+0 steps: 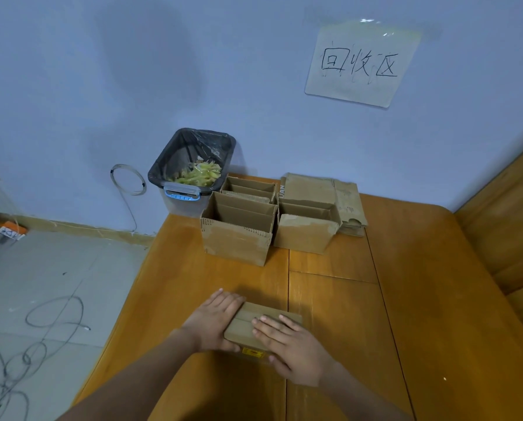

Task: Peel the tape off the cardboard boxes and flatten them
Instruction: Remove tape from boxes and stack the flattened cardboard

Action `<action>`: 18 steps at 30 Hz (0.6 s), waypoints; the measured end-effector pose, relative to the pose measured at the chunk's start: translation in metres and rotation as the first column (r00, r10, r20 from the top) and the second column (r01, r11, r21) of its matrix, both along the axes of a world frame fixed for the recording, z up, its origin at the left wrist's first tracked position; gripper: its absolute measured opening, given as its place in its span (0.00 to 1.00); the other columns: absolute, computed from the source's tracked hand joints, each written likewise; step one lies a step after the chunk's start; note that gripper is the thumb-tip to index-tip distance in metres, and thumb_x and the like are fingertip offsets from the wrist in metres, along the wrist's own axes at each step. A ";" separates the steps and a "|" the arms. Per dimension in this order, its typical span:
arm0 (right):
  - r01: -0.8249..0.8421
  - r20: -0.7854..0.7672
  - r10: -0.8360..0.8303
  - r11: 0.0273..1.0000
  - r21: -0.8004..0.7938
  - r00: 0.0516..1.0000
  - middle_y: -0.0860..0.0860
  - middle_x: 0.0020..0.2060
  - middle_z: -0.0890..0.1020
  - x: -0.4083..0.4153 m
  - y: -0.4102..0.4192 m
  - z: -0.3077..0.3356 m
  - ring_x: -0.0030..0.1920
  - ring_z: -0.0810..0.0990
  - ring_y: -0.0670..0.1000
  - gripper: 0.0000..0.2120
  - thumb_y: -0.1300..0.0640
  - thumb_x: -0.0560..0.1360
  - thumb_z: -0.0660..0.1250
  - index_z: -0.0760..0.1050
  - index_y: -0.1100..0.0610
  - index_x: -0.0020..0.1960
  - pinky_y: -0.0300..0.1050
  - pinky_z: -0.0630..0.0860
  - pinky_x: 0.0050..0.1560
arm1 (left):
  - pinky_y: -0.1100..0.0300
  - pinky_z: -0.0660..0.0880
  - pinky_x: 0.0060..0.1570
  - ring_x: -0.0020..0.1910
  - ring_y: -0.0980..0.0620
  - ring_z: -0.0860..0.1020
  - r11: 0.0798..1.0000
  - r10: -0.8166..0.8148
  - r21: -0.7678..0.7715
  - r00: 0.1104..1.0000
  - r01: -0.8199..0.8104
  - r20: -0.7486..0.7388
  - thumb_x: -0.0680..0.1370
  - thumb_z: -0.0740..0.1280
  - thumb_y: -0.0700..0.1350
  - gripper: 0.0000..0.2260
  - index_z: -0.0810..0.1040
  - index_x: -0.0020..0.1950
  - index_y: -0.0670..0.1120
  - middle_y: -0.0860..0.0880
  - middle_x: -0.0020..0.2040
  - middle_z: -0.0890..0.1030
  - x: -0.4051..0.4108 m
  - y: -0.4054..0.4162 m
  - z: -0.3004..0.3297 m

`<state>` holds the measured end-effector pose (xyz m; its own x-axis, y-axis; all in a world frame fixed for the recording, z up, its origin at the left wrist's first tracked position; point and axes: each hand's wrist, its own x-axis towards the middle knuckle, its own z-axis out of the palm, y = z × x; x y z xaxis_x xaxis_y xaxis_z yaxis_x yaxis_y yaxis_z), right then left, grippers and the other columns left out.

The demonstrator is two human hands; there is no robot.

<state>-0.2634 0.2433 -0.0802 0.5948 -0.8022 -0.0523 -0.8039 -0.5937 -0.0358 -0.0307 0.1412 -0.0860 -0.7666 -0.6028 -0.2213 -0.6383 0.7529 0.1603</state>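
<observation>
A small closed cardboard box (261, 325) sits on the near part of the wooden table (406, 299), held between both hands. The left hand (214, 322) lies against its left side with fingers straight and together, thumb under the near corner; the right hand (287, 344) rests flat on top, fingers spread over the centre seam. A strip of tape seems to run along that seam, though its end is hard to make out. To do this step well, keep the left hand bracing the box, find a loose tape end with a right fingernail, and pull low and steady along the seam so the strip comes off whole. Three opened boxes (239, 235) and a flattened stack (350, 205) stand further back beside the lined bin (190, 174)
</observation>
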 end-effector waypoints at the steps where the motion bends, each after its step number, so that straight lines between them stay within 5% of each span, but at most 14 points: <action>1: 0.005 0.007 -0.005 1.000 0.000 1.000 0.46 0.73 0.66 -0.003 0.002 0.000 0.74 0.62 0.46 0.27 0.46 0.78 0.56 0.64 0.52 0.74 0.50 0.66 0.70 | 0.59 0.24 0.67 0.77 0.54 0.50 1.000 0.001 0.000 1.000 -0.001 -0.001 0.71 0.64 0.69 0.46 0.49 0.79 0.46 0.50 0.77 0.56 0.000 0.000 0.000; 5: 0.035 0.021 -0.035 0.999 -0.017 0.999 0.46 0.75 0.64 -0.007 0.012 -0.001 0.75 0.61 0.47 0.27 0.46 0.78 0.57 0.62 0.53 0.75 0.56 0.63 0.70 | 0.59 0.25 0.67 0.77 0.53 0.51 1.000 0.001 -0.009 1.000 -0.001 0.000 0.71 0.64 0.69 0.46 0.50 0.79 0.46 0.49 0.77 0.57 0.000 0.001 -0.001; 11: 0.040 0.047 -0.037 0.997 -0.069 0.998 0.45 0.70 0.71 -0.012 0.017 0.003 0.71 0.68 0.47 0.23 0.47 0.77 0.57 0.71 0.50 0.70 0.53 0.69 0.68 | 0.58 0.26 0.68 0.77 0.53 0.52 1.000 0.008 -0.019 1.000 -0.008 0.001 0.71 0.64 0.69 0.46 0.50 0.79 0.46 0.48 0.77 0.57 -0.001 0.001 0.000; 15: 0.088 0.246 -0.067 0.993 -0.073 0.967 0.49 0.62 0.78 0.001 0.005 0.013 0.65 0.74 0.48 0.19 0.50 0.77 0.58 0.77 0.54 0.63 0.48 0.75 0.61 | 0.59 0.28 0.70 0.77 0.53 0.51 1.000 0.017 -0.023 1.000 -0.017 0.013 0.71 0.64 0.69 0.46 0.50 0.78 0.46 0.49 0.77 0.56 -0.004 0.000 0.000; 18: 0.063 0.184 -0.055 0.997 -0.038 0.981 0.50 0.71 0.70 0.022 -0.013 0.017 0.73 0.64 0.50 0.24 0.47 0.78 0.57 0.69 0.55 0.70 0.54 0.60 0.74 | 0.58 0.30 0.71 0.77 0.54 0.50 0.999 0.028 -0.017 1.000 -0.028 0.007 0.71 0.64 0.69 0.46 0.50 0.78 0.45 0.49 0.77 0.56 -0.004 0.001 -0.001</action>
<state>-0.2412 0.2299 -0.0634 0.5424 -0.8355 0.0880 -0.8200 -0.5493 -0.1605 -0.0344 0.1419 -0.0873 -0.7479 -0.6277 -0.2160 -0.6601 0.7374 0.1429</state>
